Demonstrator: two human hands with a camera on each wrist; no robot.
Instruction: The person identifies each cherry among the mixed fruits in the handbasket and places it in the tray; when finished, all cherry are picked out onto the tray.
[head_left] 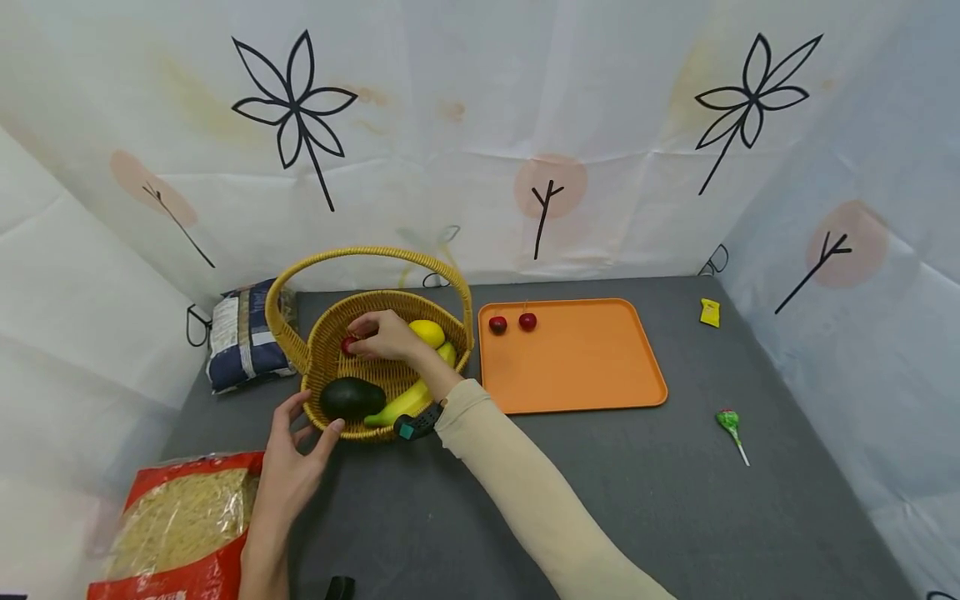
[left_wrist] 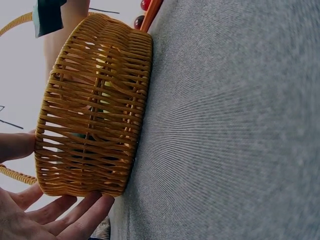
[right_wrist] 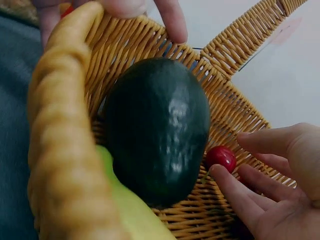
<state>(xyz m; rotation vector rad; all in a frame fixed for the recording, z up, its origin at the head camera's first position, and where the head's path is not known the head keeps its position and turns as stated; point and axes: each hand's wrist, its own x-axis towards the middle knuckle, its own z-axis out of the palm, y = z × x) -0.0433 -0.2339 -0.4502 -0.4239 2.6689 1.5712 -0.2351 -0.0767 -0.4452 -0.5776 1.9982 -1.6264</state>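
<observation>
A yellow wicker basket (head_left: 390,300) with an arched handle stands on the table. My left hand (head_left: 296,471) holds its near left side, thumb and fingers spread around the rim and wall. Reaching into the basket, my right hand (head_left: 386,337) has its fingers around a red cherry (right_wrist: 222,158) by the far wall. One fingertip is right at the cherry, while the opposite finger stands a little apart from it. A dark green avocado (head_left: 352,398), a banana (head_left: 412,400) and a yellow lemon-like fruit (head_left: 427,333) lie in the basket.
Right of the basket is an orange tray (head_left: 573,358) with two cherries (head_left: 512,323). A yellow wrapped candy (head_left: 709,312) and a green lollipop (head_left: 729,423) lie farther right. On the left are a dark blue bag (head_left: 251,337) and a red pasta bag (head_left: 183,521).
</observation>
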